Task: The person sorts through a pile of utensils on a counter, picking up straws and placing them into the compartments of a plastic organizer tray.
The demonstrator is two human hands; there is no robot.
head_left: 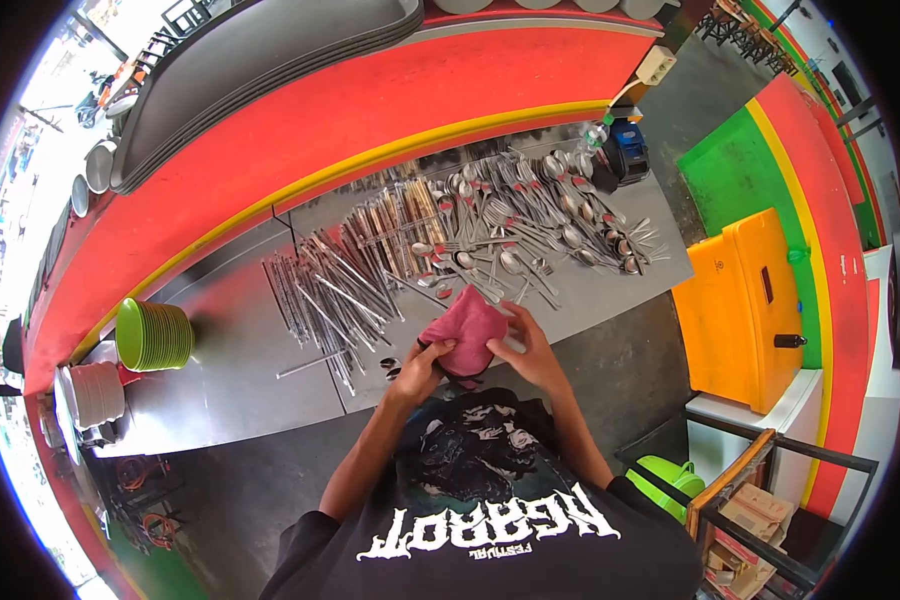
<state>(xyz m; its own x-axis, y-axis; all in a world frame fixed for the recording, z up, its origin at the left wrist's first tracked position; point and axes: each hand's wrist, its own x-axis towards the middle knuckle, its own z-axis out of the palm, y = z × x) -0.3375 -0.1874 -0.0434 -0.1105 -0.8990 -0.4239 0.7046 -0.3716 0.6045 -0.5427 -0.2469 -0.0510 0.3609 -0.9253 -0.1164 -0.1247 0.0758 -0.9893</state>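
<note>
A pink cloth [467,328] is bunched up in front of my chest, over the near edge of the metal table. My left hand [422,372] pinches its lower left side, with the thumb on top. My right hand [526,345] is closed on its right edge, thumb and fingers bent around it. Whether anything lies inside the folds is hidden. Just beyond the cloth are loose spoons and forks [513,262] in a wide pile. To the left of them lies a heap of thin metal sticks or straws [335,290]. Small dark spoon-like pieces [391,368] lie beside my left hand.
Stacked green bowls [156,335] and pale plates [95,394] stand at the table's left end. A blue-black device [627,150] sits at the far right corner. A red ledge [390,95] with dark trays runs behind. An orange cooler box [738,310] stands on the right.
</note>
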